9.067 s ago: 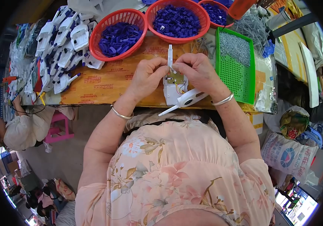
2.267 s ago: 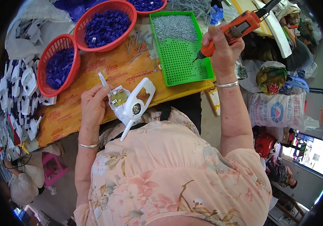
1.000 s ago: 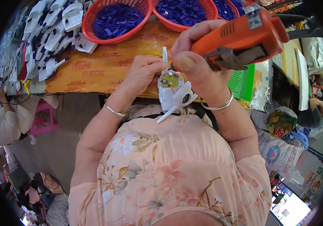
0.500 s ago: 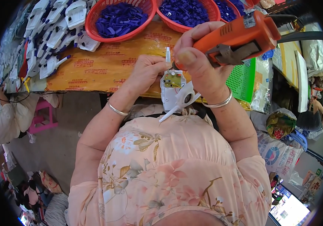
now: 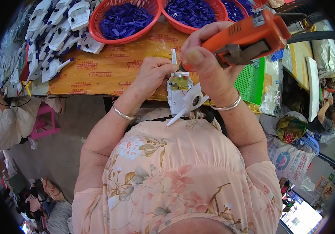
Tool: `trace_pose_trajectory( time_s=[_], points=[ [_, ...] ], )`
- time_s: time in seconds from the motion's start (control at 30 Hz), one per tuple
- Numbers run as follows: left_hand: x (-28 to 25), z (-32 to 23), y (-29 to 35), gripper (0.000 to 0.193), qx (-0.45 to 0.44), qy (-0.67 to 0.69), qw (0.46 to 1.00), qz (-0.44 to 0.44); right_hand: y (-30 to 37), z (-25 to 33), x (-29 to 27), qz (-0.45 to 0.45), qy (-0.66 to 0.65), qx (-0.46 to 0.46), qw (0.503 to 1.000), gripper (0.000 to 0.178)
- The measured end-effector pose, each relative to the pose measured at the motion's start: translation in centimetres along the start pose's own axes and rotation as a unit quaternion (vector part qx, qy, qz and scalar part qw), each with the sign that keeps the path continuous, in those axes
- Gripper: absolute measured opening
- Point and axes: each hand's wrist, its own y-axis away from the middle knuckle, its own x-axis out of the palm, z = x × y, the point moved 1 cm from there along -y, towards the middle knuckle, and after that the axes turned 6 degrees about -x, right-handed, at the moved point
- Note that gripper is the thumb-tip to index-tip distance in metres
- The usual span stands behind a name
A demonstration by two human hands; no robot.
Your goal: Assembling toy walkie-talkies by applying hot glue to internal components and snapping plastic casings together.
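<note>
My right hand (image 5: 210, 62) is wrapped round an orange electric screwdriver (image 5: 245, 39), its tip pointing down to the left. Under that tip lies a white plastic housing (image 5: 176, 102) at the table's front edge, its narrow neck toward the far side. A small yellow-green circuit board (image 5: 180, 82) sits inside it. My left hand (image 5: 155, 74) is closed in a pinch at the housing's neck, right by the screwdriver tip; the exact contact is hidden. Beside the board, a white part with a round dark centre (image 5: 194, 100) hangs by thin wires over the housing's right side.
Red baskets of blue plastic pieces (image 5: 125, 21) (image 5: 191, 15) stand at the back. White and blue housings (image 5: 54, 35) are piled at the left. A green perforated tray (image 5: 250, 84) lies to the right. Other people sit at both sides; a pink stool (image 5: 44, 121) stands at left.
Both my hands and the screwdriver stay nearly in place. The hanging white part has shifted very slightly. At the far right, another person has moved an arm and leaned further into view.
</note>
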Motion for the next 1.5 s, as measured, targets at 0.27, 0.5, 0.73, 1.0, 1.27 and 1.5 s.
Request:
trace_pose_trajectory(
  time_s=[0.27,0.5,0.73,1.0,1.27,1.5],
  points=[
    [-0.2,0.2,-0.3,0.014,0.018,-0.007,1.000,0.001,-0.1,-0.1,0.1,-0.010,-0.016,0.014,1.000,0.037],
    [0.1,-0.7,0.3,0.014,-0.017,-0.062,0.998,-0.015,0.0,-0.1,0.2,0.000,0.011,-0.003,1.000,0.034],
    [0.5,-0.9,0.4,0.014,0.072,-0.137,0.988,-0.022,0.1,-1.0,0.2,0.063,0.010,-0.052,0.997,0.031],
    [0.6,-0.7,0.5,0.014,-0.033,-0.045,0.998,-0.022,0.4,-1.3,1.0,-0.009,-0.094,-0.014,0.995,0.028],
    [-0.9,-1.1,0.9,0.016,-0.123,-0.062,0.990,0.014,-0.9,1.8,-2.1,-0.054,-0.078,-0.033,0.995,0.040],
    [-0.3,-1.9,2.9,0.034,-0.134,-0.011,0.987,0.090,5.9,3.0,-6.2,0.345,0.438,0.035,0.829,0.055]
  ],
)
